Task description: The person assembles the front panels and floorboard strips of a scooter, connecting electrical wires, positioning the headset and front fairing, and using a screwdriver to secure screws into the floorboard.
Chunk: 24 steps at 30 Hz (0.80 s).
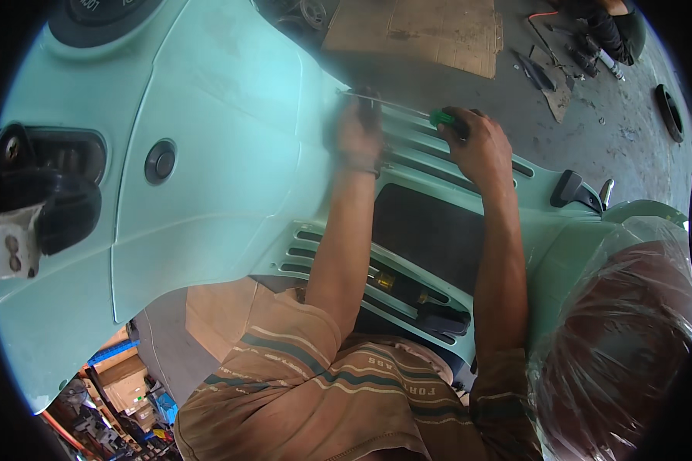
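Observation:
A mint-green scooter body (215,115) fills the left and middle of the view. My right hand (480,150) is closed round the green and black handle of a screwdriver (444,118). Its long thin shaft points left across the slotted footboard (419,142) toward the base of the front panel. There my left hand (359,134) is smeared by motion, beside a dark patch I cannot make out. Its fingers are too blurred to read. A yellow, see-through handled tool (386,280) lies in a slot on the near side of the footboard.
A plastic-wrapped brown seat (623,338) stands at the right. A black footrest (442,317) juts out near me, another (573,190) on the far side. Flattened cardboard (415,34) lies on the grey floor. Another person (630,34) is at the far right, near scattered tools.

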Each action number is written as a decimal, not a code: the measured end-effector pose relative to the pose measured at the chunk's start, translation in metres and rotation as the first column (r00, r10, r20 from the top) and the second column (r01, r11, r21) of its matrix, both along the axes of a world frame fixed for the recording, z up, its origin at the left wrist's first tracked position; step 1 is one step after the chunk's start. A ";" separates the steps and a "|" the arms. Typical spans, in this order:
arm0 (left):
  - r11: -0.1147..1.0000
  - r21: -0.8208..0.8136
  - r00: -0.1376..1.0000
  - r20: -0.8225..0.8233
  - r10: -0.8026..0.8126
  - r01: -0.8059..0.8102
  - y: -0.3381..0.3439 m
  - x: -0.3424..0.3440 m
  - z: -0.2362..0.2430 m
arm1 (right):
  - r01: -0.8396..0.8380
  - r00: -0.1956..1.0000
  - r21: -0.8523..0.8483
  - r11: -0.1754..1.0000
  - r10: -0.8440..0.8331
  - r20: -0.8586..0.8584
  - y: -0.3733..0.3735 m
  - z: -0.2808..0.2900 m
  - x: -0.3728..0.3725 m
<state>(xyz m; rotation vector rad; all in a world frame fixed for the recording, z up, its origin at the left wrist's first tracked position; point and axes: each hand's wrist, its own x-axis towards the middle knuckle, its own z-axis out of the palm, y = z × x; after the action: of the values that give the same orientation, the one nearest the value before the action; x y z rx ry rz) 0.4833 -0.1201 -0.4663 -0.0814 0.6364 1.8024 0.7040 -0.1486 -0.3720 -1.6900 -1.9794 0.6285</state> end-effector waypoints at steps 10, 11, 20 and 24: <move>0.983 -0.152 0.979 -0.160 -0.126 0.102 0.002 0.022 0.017 | -0.032 0.789 -0.213 0.976 -0.106 -0.605 0.009 -0.007 0.045; 0.987 -0.077 0.982 -0.118 -0.150 0.142 0.000 0.022 0.013 | -0.013 0.832 -0.301 0.954 -0.157 -0.532 0.015 -0.016 0.049; 0.966 -0.185 0.946 -0.237 -0.221 0.179 -0.005 0.027 0.014 | -0.013 0.802 -0.063 0.998 -0.027 -0.597 -0.009 -0.017 0.041; 0.966 -0.070 0.946 -0.197 -0.258 0.249 -0.007 0.034 0.019 | 0.125 0.878 -0.536 0.835 -0.345 -0.333 0.016 -0.013 0.042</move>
<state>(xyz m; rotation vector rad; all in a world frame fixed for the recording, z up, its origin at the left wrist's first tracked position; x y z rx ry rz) 0.5174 -0.1273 -0.4472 0.1534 0.7961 1.5578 0.7456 -0.1327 -0.3848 -1.8492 -1.3332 1.3730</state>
